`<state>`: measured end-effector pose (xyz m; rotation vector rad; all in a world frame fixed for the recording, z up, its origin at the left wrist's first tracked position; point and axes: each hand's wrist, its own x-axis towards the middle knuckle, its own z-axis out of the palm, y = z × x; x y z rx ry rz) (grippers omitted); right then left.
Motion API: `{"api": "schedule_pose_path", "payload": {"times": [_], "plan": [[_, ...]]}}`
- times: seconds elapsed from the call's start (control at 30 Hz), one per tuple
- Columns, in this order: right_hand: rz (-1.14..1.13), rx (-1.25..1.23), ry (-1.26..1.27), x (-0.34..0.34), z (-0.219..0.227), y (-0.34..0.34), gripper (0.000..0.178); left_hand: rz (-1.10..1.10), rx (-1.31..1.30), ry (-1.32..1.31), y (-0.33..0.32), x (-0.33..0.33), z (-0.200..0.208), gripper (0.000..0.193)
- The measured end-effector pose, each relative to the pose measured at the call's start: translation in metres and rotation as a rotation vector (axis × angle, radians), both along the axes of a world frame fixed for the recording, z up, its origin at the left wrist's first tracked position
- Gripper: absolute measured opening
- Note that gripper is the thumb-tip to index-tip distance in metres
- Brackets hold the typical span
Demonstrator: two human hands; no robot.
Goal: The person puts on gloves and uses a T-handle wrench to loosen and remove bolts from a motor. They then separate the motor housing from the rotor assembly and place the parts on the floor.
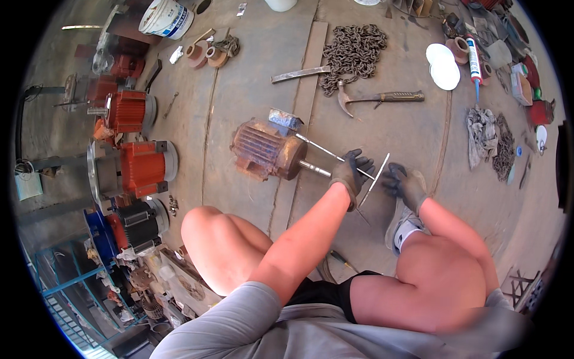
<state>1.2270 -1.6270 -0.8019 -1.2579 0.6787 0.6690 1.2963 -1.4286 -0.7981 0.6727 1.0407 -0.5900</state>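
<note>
Rust-stained motor (263, 148) lay on its side on the worn floor (245, 99), ahead of the person's knees, its output shaft (314, 168) pointing toward the hands. The rod of a T-handled tool (323, 148) ran from the upper edge of the motor's end face down to the gloved left hand (351, 170); the crossbar (375, 180) stood beyond that hand, between the two. Left grip: rod passed across the palm, fingers partly spread; whether they pressed on it, could not tell. Right hand (406, 185): gloved, fingers loosely bent and parted, nothing seen in them, just beside the crossbar; contact not resolved. Whether the tool's far end sat on a fastener was too small to make out. Judged step: turning the tool against the motor's end. Judged method: left hand best served as a loose guide, keeping the rod in line with whatever it engaged, while the right swung the crossbar evenly, without side load. Seating wanted checking before any hard pull, since a tilted rod could slip and round a head. Knuckles needed room from the output shaft, which lay close below the rod. Hammer (394, 96) and chain heap (356, 54) lay apart, beyond the crossbar's sweep.
</note>
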Motion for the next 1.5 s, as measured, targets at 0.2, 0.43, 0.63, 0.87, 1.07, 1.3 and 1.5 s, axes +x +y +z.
{"api": "schedule_pose_path", "payload": {"times": [0.2,0.43,0.63,0.87,1.07,1.3,1.5], "plan": [[0.038,0.259,0.197,-0.015,-0.005,0.001,0.033,-0.138,-0.099,0.069,-0.031,-0.006,-0.003,0.035],[0.106,0.144,0.156,0.01,0.015,0.015,0.026,0.01,-0.061,-0.045,-0.025,0.001,-0.012,0.033],[0.121,0.129,0.189,0.022,0.031,0.028,0.026,-0.045,0.032,-0.074,-0.007,0.003,-0.026,0.029],[0.17,0.126,0.288,0.015,0.004,0.04,0.022,-0.256,0.394,-0.085,0.002,-0.006,-0.031,0.024],[0.501,-0.554,-0.573,0.004,-0.007,0.033,0.029,-0.069,0.311,-0.055,-0.001,0.004,-0.025,0.027],[0.735,-0.873,-0.913,0.03,-0.003,0.004,0.037,-0.062,0.24,0.012,-0.002,0.02,-0.02,0.031],[-0.246,0.457,0.352,0.004,-0.007,-0.014,0.044,-0.123,0.255,-0.004,0.001,0.017,-0.011,0.034]]}}
